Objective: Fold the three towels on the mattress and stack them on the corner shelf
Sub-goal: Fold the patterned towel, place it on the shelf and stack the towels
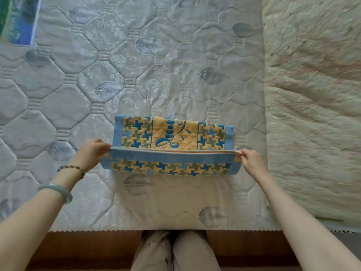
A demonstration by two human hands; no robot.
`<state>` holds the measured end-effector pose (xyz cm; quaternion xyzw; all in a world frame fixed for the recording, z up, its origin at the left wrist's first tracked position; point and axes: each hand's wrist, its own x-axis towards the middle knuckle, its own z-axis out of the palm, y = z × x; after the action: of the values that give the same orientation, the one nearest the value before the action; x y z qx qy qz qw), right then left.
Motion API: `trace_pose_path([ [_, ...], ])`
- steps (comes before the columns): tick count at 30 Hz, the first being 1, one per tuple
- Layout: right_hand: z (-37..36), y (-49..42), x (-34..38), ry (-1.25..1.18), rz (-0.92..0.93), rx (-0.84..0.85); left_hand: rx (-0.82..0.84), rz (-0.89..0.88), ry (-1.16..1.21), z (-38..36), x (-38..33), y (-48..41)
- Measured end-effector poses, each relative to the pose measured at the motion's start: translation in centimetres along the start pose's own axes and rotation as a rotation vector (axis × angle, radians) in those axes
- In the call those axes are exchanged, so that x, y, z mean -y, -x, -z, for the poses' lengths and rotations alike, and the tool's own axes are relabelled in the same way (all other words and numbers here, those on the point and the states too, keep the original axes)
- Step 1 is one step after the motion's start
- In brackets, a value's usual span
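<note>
While the towel lies near the front of the mattress with its far part spread flat, both hands hold its near edge raised and stretched, and a patterned strip hangs below that edge. The left hand pinches the left corner between thumb and curled fingers. The right hand pinches the right corner the same way.

The step in hand looks like a lengthwise fold, probably laying the lifted edge onto the far blue border. To do it well, keep the edge taut between the 2 hands and move both at the same pace. Set each corner squarely on its matching far corner before letting go. The right end sits slightly lower than the left, so the fold could skew, and a flat palm run along the crease would settle it.

Only 1 towel is in view, just beside a pale quilt on the right. The shelf is not visible.
</note>
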<state>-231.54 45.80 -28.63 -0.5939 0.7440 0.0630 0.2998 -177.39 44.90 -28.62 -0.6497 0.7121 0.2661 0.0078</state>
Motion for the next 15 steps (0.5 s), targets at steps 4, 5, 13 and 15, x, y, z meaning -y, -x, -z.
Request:
trace_pose_path([
  [4,0.5,-5.0,0.7,0.076,0.002,-0.013,-0.067,-0.077,-0.068,0.3,0.2,-6.2],
  [5,0.7,-5.9,0.9,0.125,0.015,-0.012,-0.072,-0.051,-0.080,0.3,0.1,-7.5],
  [13,-0.4,-12.9,0.4,0.422,0.041,-0.101,-0.121,-0.081,-0.299,-2.9,0.0,-14.1],
  [15,-1.3,-14.1,0.5,0.452,0.006,-0.092,-0.133,-0.036,-0.372,-4.1,0.0,-15.0],
])
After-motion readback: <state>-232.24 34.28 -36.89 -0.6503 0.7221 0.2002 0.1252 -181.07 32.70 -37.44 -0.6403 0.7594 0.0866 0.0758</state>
